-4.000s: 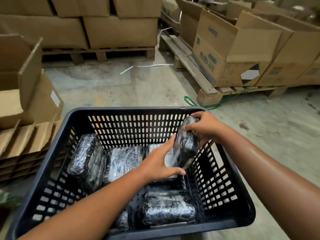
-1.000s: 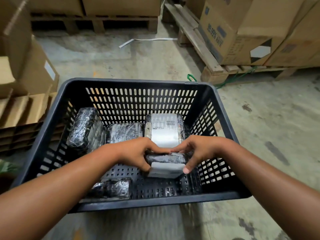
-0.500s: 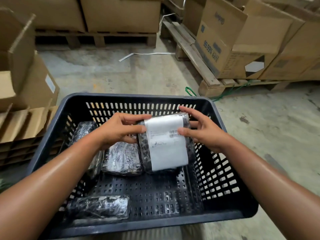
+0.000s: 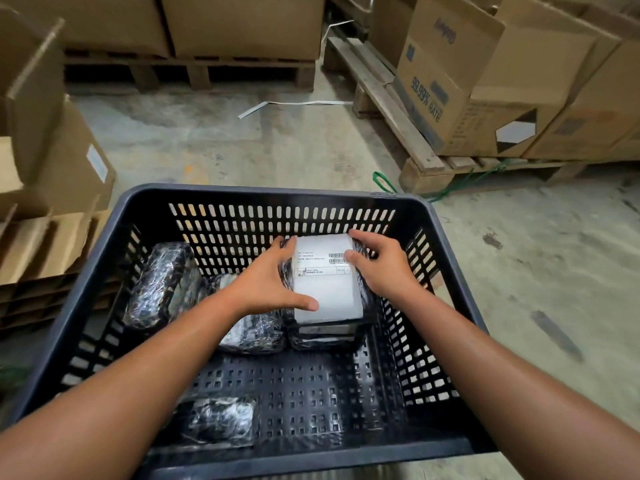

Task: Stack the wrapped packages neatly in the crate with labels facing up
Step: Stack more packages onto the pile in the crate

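Holding the labeled package with left hand and right hand, label up, in the crate.

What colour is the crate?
Black crate, seen in the head view.

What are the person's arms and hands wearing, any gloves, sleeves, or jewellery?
Nothing that shows. The left hand and right hand are bare, with no gloves, and no rings or watch are visible. Both forearms are uncovered from the wrists back to the frame's edge, with no sleeve in view. The nails look short and unpainted, though the picture is slightly blurred.
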Demonstrator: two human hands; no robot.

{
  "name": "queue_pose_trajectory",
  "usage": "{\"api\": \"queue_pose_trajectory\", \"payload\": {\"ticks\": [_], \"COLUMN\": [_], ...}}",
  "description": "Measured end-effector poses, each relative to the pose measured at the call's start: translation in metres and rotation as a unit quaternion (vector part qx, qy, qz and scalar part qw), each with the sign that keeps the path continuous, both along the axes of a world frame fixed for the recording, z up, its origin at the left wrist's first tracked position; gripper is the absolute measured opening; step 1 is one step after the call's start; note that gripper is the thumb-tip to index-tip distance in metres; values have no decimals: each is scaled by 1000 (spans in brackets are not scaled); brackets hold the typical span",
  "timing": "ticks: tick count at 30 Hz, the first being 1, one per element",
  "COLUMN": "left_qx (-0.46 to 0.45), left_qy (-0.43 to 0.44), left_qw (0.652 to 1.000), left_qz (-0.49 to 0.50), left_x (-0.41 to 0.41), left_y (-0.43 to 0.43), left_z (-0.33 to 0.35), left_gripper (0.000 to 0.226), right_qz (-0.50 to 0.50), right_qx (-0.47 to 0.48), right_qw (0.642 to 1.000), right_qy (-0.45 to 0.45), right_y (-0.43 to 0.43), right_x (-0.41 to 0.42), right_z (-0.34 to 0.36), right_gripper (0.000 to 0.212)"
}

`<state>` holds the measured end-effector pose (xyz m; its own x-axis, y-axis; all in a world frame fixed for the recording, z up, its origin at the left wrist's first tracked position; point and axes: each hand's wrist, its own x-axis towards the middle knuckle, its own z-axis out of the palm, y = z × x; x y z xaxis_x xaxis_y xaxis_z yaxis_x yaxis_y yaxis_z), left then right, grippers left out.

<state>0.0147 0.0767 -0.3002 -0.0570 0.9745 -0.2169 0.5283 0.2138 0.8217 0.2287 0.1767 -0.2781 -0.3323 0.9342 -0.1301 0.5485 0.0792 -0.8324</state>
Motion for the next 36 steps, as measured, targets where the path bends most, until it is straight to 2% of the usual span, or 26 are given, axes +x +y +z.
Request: {"api": "queue_pose_trajectory", "payload": {"ticks": [3, 4, 5, 7, 8, 10, 14, 24, 30, 36], "left_qx": [-8, -22, -41, -68, -68, -52, -26, 2, 37, 28], "left_qy": [10, 28, 48, 78, 82, 81, 87, 148, 83, 77], "left_qw": [1000, 999, 997, 991, 990, 990, 993, 984, 991, 993], "left_qz": [-2, -23, -48, -87, -97, -99, -81, -94, -96, -90], "left_x": [2, 3, 5, 6, 5, 4, 5, 7, 0, 2], "left_y": [-2, -2, -2, -1, 0, 1, 3, 8, 4, 2], "left_z": [-7, -11, -14, -20, -22, -26, -30, -29, -34, -30], "left_gripper": [154, 160, 166, 175, 175, 172, 166, 165, 161, 160], "right_qz": [18, 52, 106, 219, 253, 279, 276, 272, 265, 249], "right_qx": [-7, -22, -46, -96, -111, -105, -63, -51, -60, -72], "right_qw": [999, 996, 986, 943, 920, 898, 902, 907, 912, 918], "right_qy": [-39, -73, -118, -231, -277, -324, -326, -318, -307, -299], "right_y": [3, 5, 6, 8, 8, 9, 13, 19, 24, 20], "right_x": [-3, -2, 0, 3, 5, 7, 10, 11, 12, 13], "right_z": [1, 3, 6, 11, 14, 15, 14, 7, 2, 11], "right_gripper": [55, 68, 89, 139, 156, 168, 167, 169, 172, 172]}}
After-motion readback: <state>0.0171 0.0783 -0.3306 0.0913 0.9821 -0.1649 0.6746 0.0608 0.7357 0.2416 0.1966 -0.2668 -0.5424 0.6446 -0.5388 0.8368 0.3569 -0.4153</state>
